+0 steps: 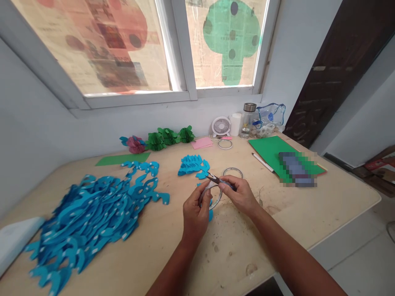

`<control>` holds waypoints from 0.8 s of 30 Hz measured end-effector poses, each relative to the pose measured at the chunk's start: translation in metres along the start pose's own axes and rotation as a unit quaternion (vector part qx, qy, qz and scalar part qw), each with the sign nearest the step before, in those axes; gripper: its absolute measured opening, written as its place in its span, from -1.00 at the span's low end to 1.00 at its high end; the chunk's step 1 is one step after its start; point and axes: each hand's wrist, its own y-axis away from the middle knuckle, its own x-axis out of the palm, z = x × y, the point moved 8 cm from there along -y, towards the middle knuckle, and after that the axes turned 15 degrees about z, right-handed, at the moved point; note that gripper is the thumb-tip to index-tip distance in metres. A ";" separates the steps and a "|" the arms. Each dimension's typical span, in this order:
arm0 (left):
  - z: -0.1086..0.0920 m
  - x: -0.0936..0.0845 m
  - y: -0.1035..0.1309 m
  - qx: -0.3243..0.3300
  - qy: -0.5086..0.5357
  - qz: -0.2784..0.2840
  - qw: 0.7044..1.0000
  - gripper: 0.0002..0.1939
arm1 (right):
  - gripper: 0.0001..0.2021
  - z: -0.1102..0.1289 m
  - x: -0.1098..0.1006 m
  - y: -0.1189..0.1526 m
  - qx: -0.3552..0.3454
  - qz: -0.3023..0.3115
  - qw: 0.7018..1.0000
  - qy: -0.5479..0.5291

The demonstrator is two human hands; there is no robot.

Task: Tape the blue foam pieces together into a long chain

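Observation:
My left hand (199, 205) is closed around one side of a narrow roll of tape (219, 200), thumb uppermost. A whitish end of tape shows by its fingertips. My right hand (239, 193) grips what look like dark scissors (214, 177), their pointed tip aimed up and left, just above the left fingertips. Behind the tip lies a small fanned stack of blue paper cutouts (190, 164). Another blue piece (210, 214) is partly hidden beneath my left hand and the roll. A second tape roll (233, 172) lies behind my right hand.
Left on the table (173, 246) spreads a large heap of blue paper cutouts (98, 209) with white patches. Green paper puffs (168, 137), pink paper (202, 142), a small fan (221, 126) and a glass bottle (247, 121) line the wall. Green sheets (268, 146) and a pen (262, 162) lie right.

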 end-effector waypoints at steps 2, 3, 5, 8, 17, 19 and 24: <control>0.000 0.000 0.000 0.000 0.002 -0.002 1.000 -0.65 | -0.70 0.000 0.001 0.000 0.008 0.003 1.000 0.003; 0.000 -0.001 0.000 0.001 0.003 -0.004 1.000 -0.65 | -0.70 0.000 0.001 0.000 0.013 0.004 1.000 0.005; 0.001 -0.001 0.000 0.000 0.006 -0.006 1.000 -0.65 | -0.71 -0.002 0.001 0.000 0.021 0.005 1.000 0.006; 0.001 -0.001 0.001 -0.001 0.006 -0.008 1.000 -0.65 | -0.71 -0.003 0.001 0.000 0.025 0.004 1.000 0.003; 0.001 0.000 0.000 0.000 0.005 -0.009 1.000 -0.66 | -0.67 -0.002 0.003 -0.001 0.010 0.009 1.000 0.009; 0.001 -0.001 0.000 0.001 0.003 -0.012 1.000 -0.65 | -0.67 -0.001 0.003 -0.001 0.008 0.010 1.000 0.010; 0.002 -0.001 0.000 -0.002 -0.002 -0.011 1.000 -0.64 | -0.69 -0.001 0.002 -0.001 -0.003 0.009 1.000 0.004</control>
